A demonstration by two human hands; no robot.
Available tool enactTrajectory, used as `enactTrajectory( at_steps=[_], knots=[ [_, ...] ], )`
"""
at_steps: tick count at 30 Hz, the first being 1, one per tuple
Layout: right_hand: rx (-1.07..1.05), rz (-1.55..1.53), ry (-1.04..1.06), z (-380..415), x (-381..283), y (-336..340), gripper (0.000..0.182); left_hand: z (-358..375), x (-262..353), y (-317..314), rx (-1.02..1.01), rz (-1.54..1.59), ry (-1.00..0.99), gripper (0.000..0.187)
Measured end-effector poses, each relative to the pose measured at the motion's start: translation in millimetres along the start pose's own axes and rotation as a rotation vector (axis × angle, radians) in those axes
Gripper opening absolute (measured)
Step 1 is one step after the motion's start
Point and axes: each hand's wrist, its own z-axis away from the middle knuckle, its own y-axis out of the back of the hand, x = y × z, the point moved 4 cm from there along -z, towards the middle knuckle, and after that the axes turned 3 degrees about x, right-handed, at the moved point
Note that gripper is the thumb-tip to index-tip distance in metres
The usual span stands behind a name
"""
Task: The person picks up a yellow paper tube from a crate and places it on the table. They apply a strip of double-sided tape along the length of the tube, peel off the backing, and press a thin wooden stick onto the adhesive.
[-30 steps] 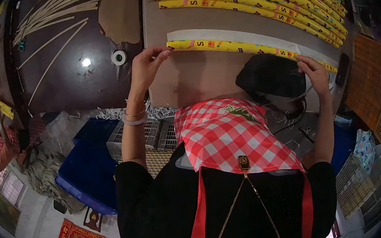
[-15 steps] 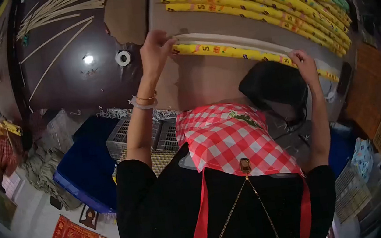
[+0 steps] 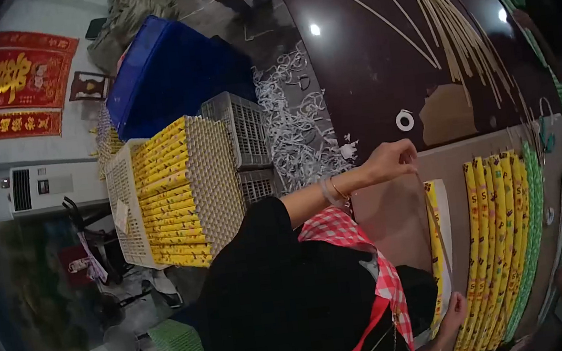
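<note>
My left hand is closed in a pinch above the upper end of a yellow printed paper strip with a white border. A thin pale strip stretches from near its fingertips down along the paper. My right hand is at the paper's lower end, its thumb beside the thin strip's end; its other fingers are mostly hidden. Several yellow printed rolls lie side by side to the right, beside a green roll.
A tape roll, brown paper and thin sticks lie on the dark table. Left of it, white curled scraps cover the floor near grey crates. A basket holds many yellow tubes; blue bins stand behind.
The view has swung left, bringing the basket of tubes and scraps into sight. My left hand has lifted off the paper's end; my right hand stays near the other end.
</note>
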Motion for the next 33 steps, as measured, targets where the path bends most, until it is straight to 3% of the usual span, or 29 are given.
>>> enactTrajectory(
  at_steps=[9, 13, 14, 18, 23, 25, 28, 30, 33],
  knots=[
    [0.017, 0.043, -0.083, 1.9, -6.4, 22.8, 0.024, 27.0, -7.5, 34.9, 0.056, 0.129, 0.067, 0.034],
    [0.034, 0.050, -0.147, 18.1, -15.9, 28.6, 0.023, 40.2, -6.5, 73.1, 0.054, 0.033, 0.141, 0.051],
    [-0.089, -0.011, -0.245, 14.6, -70.9, 12.9, 0.021, 46.3, -0.2, 92.3, 0.066, -0.045, 0.187, 0.055],
    [-0.388, -0.191, -0.178, -6.5, -107.7, -54.4, 0.017, 70.0, -48.6, 178.9, 0.198, 0.012, 0.327, 0.089],
    [-0.840, -0.409, -0.233, -38.2, -168.9, -159.5, 0.017, 106.1, -86.1, 292.4, 0.435, -0.033, 0.580, 0.103],
    [-0.892, -0.422, -0.172, -39.1, -181.6, -186.4, 0.016, 117.9, -79.4, 316.2, 0.496, 0.000, 0.610, 0.104],
    [-0.951, -0.442, -0.095, -33.5, -188.3, -207.3, 0.016, 127.8, -71.3, 338.6, 0.437, -0.190, 0.760, 0.104],
    [-0.988, -0.425, -0.129, -32.2, -182.7, -215.5, 0.015, 132.9, -85.3, 348.7, 0.445, -0.114, 0.700, 0.109],
    [-1.005, -0.422, -0.154, -32.3, -179.6, -224.9, 0.016, 130.0, -105.1, 361.4, 0.316, -0.496, 0.968, 0.121]
  ],
)
